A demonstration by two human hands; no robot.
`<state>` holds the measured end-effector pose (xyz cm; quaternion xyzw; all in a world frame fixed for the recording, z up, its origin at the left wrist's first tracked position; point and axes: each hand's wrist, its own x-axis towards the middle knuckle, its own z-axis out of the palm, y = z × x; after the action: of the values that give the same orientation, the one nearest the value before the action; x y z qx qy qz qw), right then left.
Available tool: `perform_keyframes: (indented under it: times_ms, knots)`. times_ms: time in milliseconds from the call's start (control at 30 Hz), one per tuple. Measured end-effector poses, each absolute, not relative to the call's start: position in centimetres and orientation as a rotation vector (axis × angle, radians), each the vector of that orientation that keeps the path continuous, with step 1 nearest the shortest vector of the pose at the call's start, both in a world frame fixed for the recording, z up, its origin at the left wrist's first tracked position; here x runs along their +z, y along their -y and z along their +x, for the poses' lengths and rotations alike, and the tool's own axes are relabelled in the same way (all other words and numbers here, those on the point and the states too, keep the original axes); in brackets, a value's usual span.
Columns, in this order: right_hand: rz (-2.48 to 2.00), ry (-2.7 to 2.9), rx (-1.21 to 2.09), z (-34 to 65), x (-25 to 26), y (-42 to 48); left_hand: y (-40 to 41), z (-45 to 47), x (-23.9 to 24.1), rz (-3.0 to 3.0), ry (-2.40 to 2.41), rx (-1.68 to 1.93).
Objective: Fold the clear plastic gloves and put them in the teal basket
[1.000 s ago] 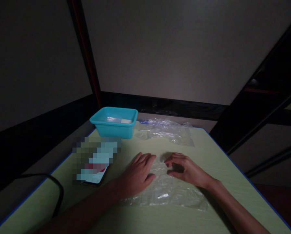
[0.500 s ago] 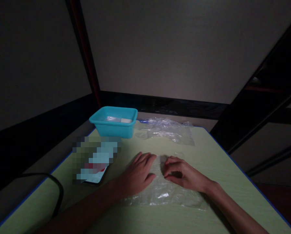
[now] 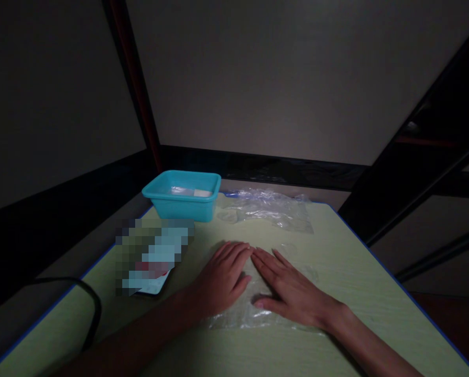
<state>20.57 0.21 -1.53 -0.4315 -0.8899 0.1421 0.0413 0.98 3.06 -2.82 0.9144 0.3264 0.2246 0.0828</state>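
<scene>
A clear plastic bag point(image 3: 253, 314) lies flat on the pale green table point(image 3: 356, 262) in front of me. My left hand point(image 3: 222, 277) rests palm down on its left part, fingers stretched out. My right hand point(image 3: 289, 288) lies flat beside it on the bag, fingers extended and pointing away from me. The fingertips of both hands nearly touch at the bag's far edge.
A turquoise plastic tub point(image 3: 183, 195) stands at the table's far left with something pale inside. More crumpled clear plastic point(image 3: 268, 209) lies to its right. A blurred flat item point(image 3: 151, 256) sits left of my hands. A dark cable point(image 3: 85, 303) curves over the left edge.
My right hand had its fingers curled on the bag; now it lies flat and has slid left against the left hand. The left hand has barely moved.
</scene>
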Motion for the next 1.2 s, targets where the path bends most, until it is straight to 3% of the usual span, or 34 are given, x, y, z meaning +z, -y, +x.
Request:
perform_keyframes:
  times_ms: [167, 567, 1200]
  knots:
    - [-1.381, 2.709, 0.366, 20.7, -2.0, -0.3, -1.7, 1.1, -2.2, 2.846, -0.906, 0.728]
    - [-1.426, 2.655, 0.164, 21.0, -3.7, -0.3, -1.4, 1.5, -3.7, 2.759, -1.03, 0.467]
    - [-1.462, 2.66, 0.193, 20.9, -3.4, -0.5, -1.6, 1.1, -3.7, 2.768, -1.084, 0.225]
